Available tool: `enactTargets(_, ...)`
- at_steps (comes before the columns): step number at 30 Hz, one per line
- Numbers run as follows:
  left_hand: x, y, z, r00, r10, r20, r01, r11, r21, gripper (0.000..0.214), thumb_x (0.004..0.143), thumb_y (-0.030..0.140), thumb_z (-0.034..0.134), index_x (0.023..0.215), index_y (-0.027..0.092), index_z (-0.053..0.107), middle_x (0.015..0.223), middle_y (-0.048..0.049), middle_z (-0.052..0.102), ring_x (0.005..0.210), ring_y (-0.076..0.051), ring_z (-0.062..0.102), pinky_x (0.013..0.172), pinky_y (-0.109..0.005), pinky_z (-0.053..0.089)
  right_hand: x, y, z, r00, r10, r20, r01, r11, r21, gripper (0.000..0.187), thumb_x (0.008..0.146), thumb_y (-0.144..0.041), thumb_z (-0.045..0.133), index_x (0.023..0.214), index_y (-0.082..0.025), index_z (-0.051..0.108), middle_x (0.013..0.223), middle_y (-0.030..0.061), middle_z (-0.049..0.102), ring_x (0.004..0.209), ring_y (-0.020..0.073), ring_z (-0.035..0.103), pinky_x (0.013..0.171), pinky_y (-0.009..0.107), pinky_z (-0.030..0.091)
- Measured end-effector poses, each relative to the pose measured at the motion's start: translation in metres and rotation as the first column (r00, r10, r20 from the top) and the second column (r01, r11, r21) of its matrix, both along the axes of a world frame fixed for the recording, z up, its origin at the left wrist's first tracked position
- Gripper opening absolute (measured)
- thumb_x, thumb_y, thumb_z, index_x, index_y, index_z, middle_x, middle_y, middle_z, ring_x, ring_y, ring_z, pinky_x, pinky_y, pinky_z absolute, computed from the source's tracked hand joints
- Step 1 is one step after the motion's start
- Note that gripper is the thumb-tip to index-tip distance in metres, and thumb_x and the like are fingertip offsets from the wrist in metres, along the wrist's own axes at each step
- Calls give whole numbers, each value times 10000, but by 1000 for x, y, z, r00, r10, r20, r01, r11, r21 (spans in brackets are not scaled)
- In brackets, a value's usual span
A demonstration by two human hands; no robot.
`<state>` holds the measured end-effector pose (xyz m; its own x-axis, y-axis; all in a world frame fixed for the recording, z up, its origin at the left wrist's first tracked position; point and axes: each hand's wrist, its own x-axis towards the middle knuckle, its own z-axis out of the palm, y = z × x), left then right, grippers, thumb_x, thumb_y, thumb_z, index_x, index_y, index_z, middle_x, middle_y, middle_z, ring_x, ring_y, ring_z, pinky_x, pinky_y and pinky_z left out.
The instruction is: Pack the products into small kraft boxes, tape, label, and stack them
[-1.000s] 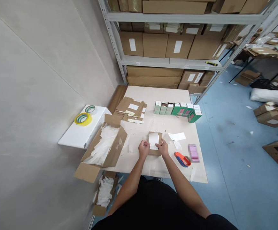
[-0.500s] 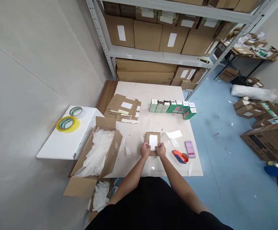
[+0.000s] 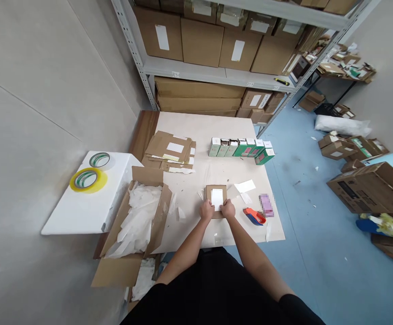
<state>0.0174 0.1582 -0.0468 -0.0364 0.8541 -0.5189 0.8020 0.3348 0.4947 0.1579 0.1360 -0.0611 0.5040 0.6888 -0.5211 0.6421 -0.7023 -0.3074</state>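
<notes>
A small flat piece of brown cardboard [image 3: 209, 188] lies on the table in front of me, a white label [image 3: 217, 197] over its middle. At the label's lower left corner, my left hand [image 3: 207, 210] is closed in a pinch. My right hand [image 3: 228, 208] pinches the lower right corner in the same way. Whether the label is stuck down or lies loose I cannot tell. A red and blue tape dispenser [image 3: 254, 216] rests to the right of my right hand. White paper scraps [image 3: 245, 187] lie beyond it.
Green and white small boxes [image 3: 240, 148] stand in a row at the back right. Flattened cardboard [image 3: 169, 149] is stacked at the back left. An open carton [image 3: 159, 221] holds white packing paper [image 3: 140, 216]. Tape rolls [image 3: 87, 179] lie on a white block [image 3: 77, 212]. Shelving [image 3: 196, 67] rises behind.
The camera view has shifted slightly. Both hands stay at the label's lower corners, with no clear movement of the label or cardboard on the table.
</notes>
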Motion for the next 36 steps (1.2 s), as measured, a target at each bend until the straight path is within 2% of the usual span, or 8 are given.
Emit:
enactTargets(4, -9, 11, 4, 985, -156, -69, 153, 987, -46, 280, 877, 416, 711, 1056, 201, 708, 1050, -130, 755, 1001, -301, 703, 834, -371, 506, 16, 5, 11, 997, 66, 40, -60, 991, -121, 366, 841, -457, 740, 1065, -188, 630, 1119, 163, 736, 1071, 298, 702, 780, 320, 497)
enactTargets(8, -7, 8, 1, 915, -395, -76, 402, 907, 124, 404, 904, 253, 668, 1307, 227, 649, 1398, -148, 622, 1325, -302, 549, 1008, -388, 491, 25, -6, 15, 999, 13, 52, -2, 978, -209, 617, 804, -684, 700, 1108, -150, 650, 1158, 215, 721, 1113, 357, 687, 804, 366, 511)
enactTargets(11, -6, -1, -6, 815, -576, -59, 575, 793, 204, 647, 894, 226, 660, 1515, 306, 493, 1684, -67, 317, 1567, -319, 202, 1168, -456, 385, 12, -23, 7, 996, 9, 85, 0, 994, -108, 560, 917, -656, 574, 1176, -161, 625, 1176, 188, 720, 1101, 315, 690, 830, 351, 504)
enactTargets(13, -10, -6, -12, 786, -617, -27, 612, 773, 166, 742, 902, 290, 655, 1589, 342, 380, 1736, -23, 177, 1599, -336, 64, 1194, -534, 342, 0, -36, -2, 995, 15, 98, -15, 1000, -8, 471, 983, -562, 509, 1239, -177, 599, 1221, 165, 707, 1118, 276, 683, 855, 325, 496)
enactTargets(18, -24, -5, -20, 806, -577, 131, 551, 813, 189, 807, 848, 293, 690, 1593, 338, 383, 1726, -22, 213, 1605, -328, 65, 1208, -537, 332, -15, -68, -22, 999, -42, -11, 43, 978, 205, 455, 957, -375, 535, 1376, -196, 541, 1316, 144, 669, 1199, 268, 653, 932, 328, 495)
enactTargets(23, -38, -2, -21, 847, -474, 241, 434, 878, 202, 900, 804, 308, 712, 1617, 261, 330, 1709, -57, 266, 1605, -303, 81, 1226, -463, 319, -21, -81, -19, 987, -71, -143, 121, 918, 378, 496, 867, -308, 570, 1350, -195, 560, 1358, 134, 635, 1134, 263, 674, 956, 357, 521)
enactTargets(29, -61, 15, -21, 939, -276, 204, 236, 951, 200, 743, 940, 448, 554, 1601, 192, 330, 1662, -135, 360, 1566, -322, 238, 1248, -448, 251, -54, -78, -11, 975, 113, -190, 6, 845, 535, 485, 840, -324, 596, 1315, -232, 556, 1404, 95, 616, 1333, 265, 563, 1091, 400, 472)
enactTargets(36, -87, 46, -25, 908, -229, 350, 187, 971, 150, 657, 978, 360, 490, 1593, 189, 334, 1719, -112, 206, 1596, -224, 155, 1283, -379, 176, -81, -70, -3, 938, 313, -150, -156, 767, 622, 460, 813, -323, 677, 1265, -252, 623, 1425, 102, 610, 1353, 294, 540, 1147, 467, 436)
